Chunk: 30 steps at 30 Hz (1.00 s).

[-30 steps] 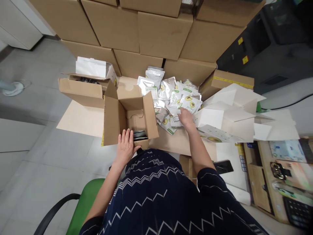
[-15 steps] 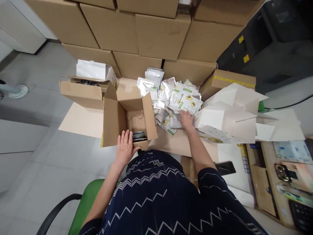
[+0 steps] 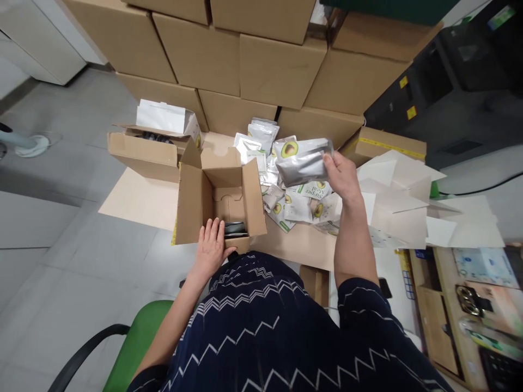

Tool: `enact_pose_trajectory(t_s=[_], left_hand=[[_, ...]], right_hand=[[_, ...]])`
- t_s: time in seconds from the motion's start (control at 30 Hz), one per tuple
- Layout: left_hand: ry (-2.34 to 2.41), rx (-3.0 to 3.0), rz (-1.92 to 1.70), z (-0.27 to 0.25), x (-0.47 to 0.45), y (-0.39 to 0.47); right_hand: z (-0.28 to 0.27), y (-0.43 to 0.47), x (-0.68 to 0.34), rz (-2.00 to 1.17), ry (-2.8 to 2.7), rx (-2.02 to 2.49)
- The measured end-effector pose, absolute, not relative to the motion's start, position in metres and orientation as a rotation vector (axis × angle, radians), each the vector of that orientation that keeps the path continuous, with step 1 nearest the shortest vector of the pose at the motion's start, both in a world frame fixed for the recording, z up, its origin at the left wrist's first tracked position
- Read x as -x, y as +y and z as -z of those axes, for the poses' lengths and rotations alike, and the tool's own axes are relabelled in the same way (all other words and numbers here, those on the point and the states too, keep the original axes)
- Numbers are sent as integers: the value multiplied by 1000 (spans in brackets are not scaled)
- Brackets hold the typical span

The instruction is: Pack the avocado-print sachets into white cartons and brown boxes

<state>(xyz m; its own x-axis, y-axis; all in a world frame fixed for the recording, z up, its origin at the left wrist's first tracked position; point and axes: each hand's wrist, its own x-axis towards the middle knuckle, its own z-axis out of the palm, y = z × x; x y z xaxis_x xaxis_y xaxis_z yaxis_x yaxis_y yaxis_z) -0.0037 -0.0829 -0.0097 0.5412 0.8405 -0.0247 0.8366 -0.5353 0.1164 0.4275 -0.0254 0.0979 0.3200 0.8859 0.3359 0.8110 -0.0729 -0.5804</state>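
Cartons (image 3: 200, 51) behind, cardboard box (image 3: 255, 198) in front, avocado-print pouch (image 3: 302, 166) pinched in right hand (image 3: 344, 173)

Stacked in tight rows across the back, brown and plain-faced. Beside them at far right, a dark machine (image 3: 441, 98) with yellow labels. Nearest the camera, navy zigzag-patterned clothing (image 3: 261, 326). Below the stack, a pale tabletop (image 3: 292, 243). At lower left, a green chair (image 3: 143, 332) with a black armrest. Toward the right of the tabletop, white cartons (image 3: 402, 207) with flaps spread wide.

Left of centre, the cardboard box, upright, flaps folded out. Just beyond its right flap, a loose heap of silver and white pouches (image 3: 298, 207), some printed with avocados.

Raised above that heap, in right hand, the avocado-print pouch: silver, tilted, gripped only at its right end. Right thumb (image 3: 328, 159) on top of that end, fingers mostly hidden beneath, so impossible to tell how each one is placed. From the pinch, most of the pouch reaching out leftward, toward the cardboard box but apart from it.

At the box's near-left corner, left hand (image 3: 209, 251), palm down. Fingers straight and nearly together, tips just inside the box, thumb angled away along the near edge. Well apart from the raised pouch. Just right of those fingers, inside against the near wall, dark flat packets (image 3: 235, 230); contact with them impossible to tell.
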Motion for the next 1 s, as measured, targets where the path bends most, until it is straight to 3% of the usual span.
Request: enact_pose_trajectory(t_s=[0.47,0.77,1.0], left_hand=[[1430,-2669,-43,12,4,-83],[1445,-2666,0,10,3,-84],[1438,-2631,-16,11,3,-85]], right_hand=[[-172,-15,-342,105,-1425,1641],[-126,22,-213,-326,-2241,1664],[-73,47,-181,-780,-2750,1643]])
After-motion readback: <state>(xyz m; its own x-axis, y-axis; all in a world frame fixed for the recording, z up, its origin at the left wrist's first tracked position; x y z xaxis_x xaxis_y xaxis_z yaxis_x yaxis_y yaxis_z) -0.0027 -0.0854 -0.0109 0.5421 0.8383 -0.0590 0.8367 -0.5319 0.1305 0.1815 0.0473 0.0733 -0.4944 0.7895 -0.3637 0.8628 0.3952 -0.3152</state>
